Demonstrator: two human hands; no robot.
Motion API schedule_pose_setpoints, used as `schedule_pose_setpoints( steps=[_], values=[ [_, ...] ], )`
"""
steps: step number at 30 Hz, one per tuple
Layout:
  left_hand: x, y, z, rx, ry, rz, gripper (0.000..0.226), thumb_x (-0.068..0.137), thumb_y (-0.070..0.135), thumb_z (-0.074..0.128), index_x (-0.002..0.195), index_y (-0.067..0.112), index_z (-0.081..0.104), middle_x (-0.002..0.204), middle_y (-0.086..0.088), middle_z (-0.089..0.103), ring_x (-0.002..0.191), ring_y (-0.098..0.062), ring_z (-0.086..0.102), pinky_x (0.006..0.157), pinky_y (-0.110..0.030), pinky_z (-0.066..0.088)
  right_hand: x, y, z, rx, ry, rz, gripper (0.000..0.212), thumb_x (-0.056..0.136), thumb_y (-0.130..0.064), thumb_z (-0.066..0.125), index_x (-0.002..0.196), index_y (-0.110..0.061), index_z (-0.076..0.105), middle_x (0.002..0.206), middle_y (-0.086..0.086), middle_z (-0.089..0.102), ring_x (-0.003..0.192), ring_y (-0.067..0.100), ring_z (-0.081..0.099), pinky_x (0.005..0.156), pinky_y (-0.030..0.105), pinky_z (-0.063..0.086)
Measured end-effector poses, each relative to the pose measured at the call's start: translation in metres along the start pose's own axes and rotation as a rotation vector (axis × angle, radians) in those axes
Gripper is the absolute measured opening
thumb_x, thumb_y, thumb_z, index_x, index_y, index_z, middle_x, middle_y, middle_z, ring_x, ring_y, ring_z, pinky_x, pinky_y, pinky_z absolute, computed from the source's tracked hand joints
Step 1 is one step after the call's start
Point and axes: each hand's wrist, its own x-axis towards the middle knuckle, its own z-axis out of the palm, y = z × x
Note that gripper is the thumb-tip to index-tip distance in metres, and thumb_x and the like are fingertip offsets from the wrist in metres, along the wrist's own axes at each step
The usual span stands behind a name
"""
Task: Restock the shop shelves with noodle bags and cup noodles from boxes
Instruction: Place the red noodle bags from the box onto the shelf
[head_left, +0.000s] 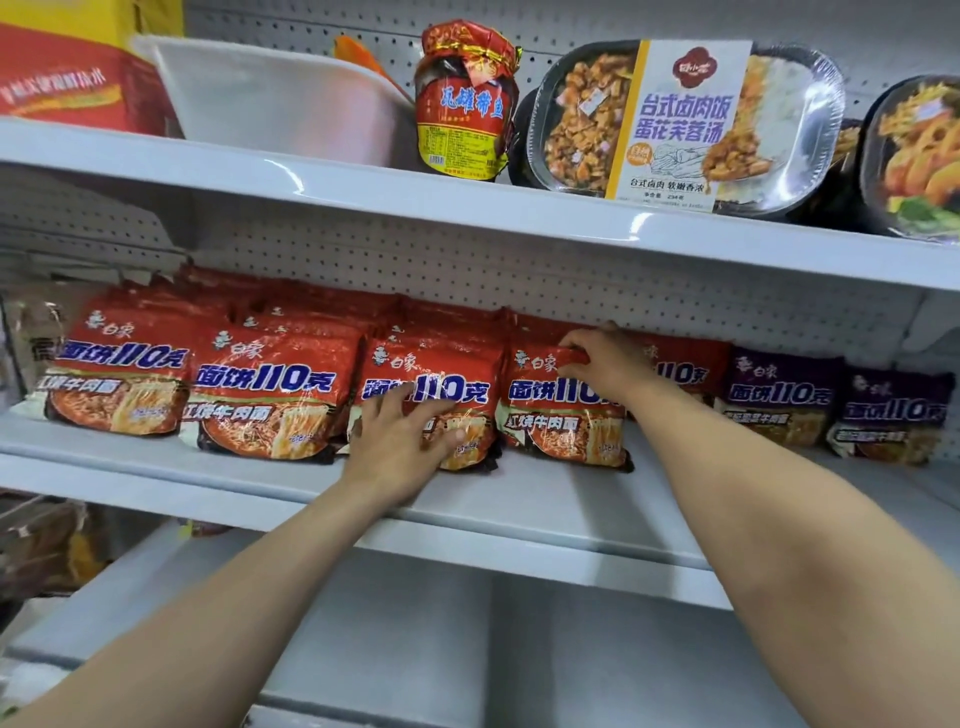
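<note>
Red foil along the middle shelf (545, 499): five red noodle bags (270, 384) across the front row, more stacked behind, uncountable. Resting flat on the third red bag (431, 364), fingers spread: left hand (400, 436). Pinching the top edge of the fourth red bag (561, 415), fingers curled over it: right hand (602, 358), likely the nearer one for straightening it. Long axes along the shelf edge. Further right, two purple noodle bags (779, 400).

The left hand (402, 441) hides the third red bag's (441, 371) lower print, the right hand (602, 364) the fourth red bag's (561, 421) top corner.
</note>
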Motion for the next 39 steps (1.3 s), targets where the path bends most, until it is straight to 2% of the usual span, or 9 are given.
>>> schedule_pose_setpoints(
  steps=[2, 5, 10, 14, 19, 23, 28, 34, 39],
  values=[
    [-0.001, 0.0, 0.002, 0.021, 0.002, 0.004, 0.055, 0.089, 0.069, 0.042, 0.141, 0.05, 0.04, 0.159, -0.001, 0.021, 0.144, -0.029, 0.01, 0.115, -0.056, 0.023, -0.002, -0.001, 0.008, -0.068, 0.047, -0.005, 0.035, 0.09, -0.038, 0.071, 0.123, -0.027, 0.065, 0.123, 0.005, 0.057, 0.118, 0.027, 0.052, 0.1, 0.039, 0.044],
    [-0.003, 0.001, 0.003, 0.042, 0.006, -0.001, 0.055, 0.09, 0.067, 0.044, 0.142, 0.05, 0.038, 0.16, 0.0, 0.019, 0.145, -0.029, 0.009, 0.116, -0.055, 0.02, -0.009, -0.001, 0.017, -0.113, 0.087, -0.011, 0.039, 0.091, -0.038, 0.069, 0.127, -0.026, 0.061, 0.132, 0.003, 0.061, 0.125, 0.027, 0.051, 0.101, 0.042, 0.045],
    [-0.01, 0.017, -0.004, 0.054, -0.04, -0.07, 0.057, 0.091, 0.066, 0.045, 0.145, 0.049, 0.034, 0.161, -0.003, 0.016, 0.147, -0.029, 0.01, 0.117, -0.056, 0.017, -0.041, -0.002, 0.009, -0.089, 0.112, 0.057, 0.059, 0.09, -0.043, 0.069, 0.142, -0.028, 0.045, 0.141, 0.006, 0.056, 0.133, 0.032, 0.047, 0.106, 0.047, 0.045],
    [-0.02, 0.05, -0.011, 0.028, -0.045, -0.16, 0.061, 0.091, 0.065, 0.046, 0.146, 0.042, 0.036, 0.16, -0.009, 0.019, 0.146, -0.035, 0.012, 0.116, -0.059, 0.019, -0.08, 0.009, -0.015, -0.088, 0.071, 0.071, 0.062, 0.09, -0.042, 0.07, 0.144, -0.027, 0.043, 0.144, 0.009, 0.052, 0.135, 0.032, 0.044, 0.104, 0.044, 0.044],
    [-0.045, 0.122, -0.014, -0.002, -0.001, -0.158, 0.07, 0.088, 0.06, 0.057, 0.146, 0.027, 0.038, 0.154, -0.015, 0.028, 0.143, -0.038, 0.021, 0.113, -0.055, 0.028, -0.143, 0.039, -0.052, 0.008, 0.066, 0.088, 0.066, 0.087, -0.038, 0.074, 0.145, -0.025, 0.044, 0.144, 0.012, 0.051, 0.129, 0.035, 0.05, 0.101, 0.043, 0.046],
    [-0.083, 0.181, -0.006, -0.016, 0.05, -0.145, 0.073, 0.083, 0.054, 0.068, 0.142, 0.021, 0.042, 0.149, -0.016, 0.036, 0.137, -0.037, 0.032, 0.111, -0.048, 0.032, -0.199, 0.07, -0.076, 0.009, 0.015, 0.112, 0.068, 0.089, -0.041, 0.071, 0.148, -0.029, 0.039, 0.153, 0.015, 0.04, 0.136, 0.037, 0.044, 0.107, 0.045, 0.041],
    [-0.141, 0.238, 0.017, -0.083, 0.014, -0.189, 0.075, 0.084, 0.047, 0.072, 0.144, 0.02, 0.037, 0.152, -0.017, 0.029, 0.139, -0.036, 0.026, 0.108, -0.049, 0.036, -0.269, 0.12, -0.096, 0.052, -0.072, 0.154, 0.071, 0.088, -0.043, 0.072, 0.149, -0.032, 0.036, 0.158, 0.011, 0.033, 0.138, 0.035, 0.041, 0.106, 0.046, 0.041],
    [-0.219, 0.286, 0.053, -0.116, -0.021, -0.224, 0.069, 0.086, 0.041, 0.071, 0.144, 0.018, 0.041, 0.143, -0.015, 0.037, 0.134, -0.034, 0.033, 0.107, -0.046, 0.037, -0.356, 0.172, -0.095, 0.095, -0.168, 0.174, 0.069, 0.091, -0.043, 0.069, 0.149, -0.023, 0.038, 0.152, 0.012, 0.041, 0.132, 0.034, 0.047, 0.105, 0.042, 0.043],
    [-0.275, 0.304, 0.085, -0.101, -0.111, -0.289, 0.064, 0.089, 0.05, 0.063, 0.142, 0.019, 0.044, 0.143, -0.017, 0.037, 0.133, -0.037, 0.035, 0.108, -0.046, 0.037, -0.414, 0.2, -0.074, 0.183, -0.271, 0.208, 0.063, 0.095, -0.046, 0.063, 0.148, -0.023, 0.039, 0.153, 0.01, 0.041, 0.136, 0.032, 0.043, 0.107, 0.044, 0.041]
  ],
)
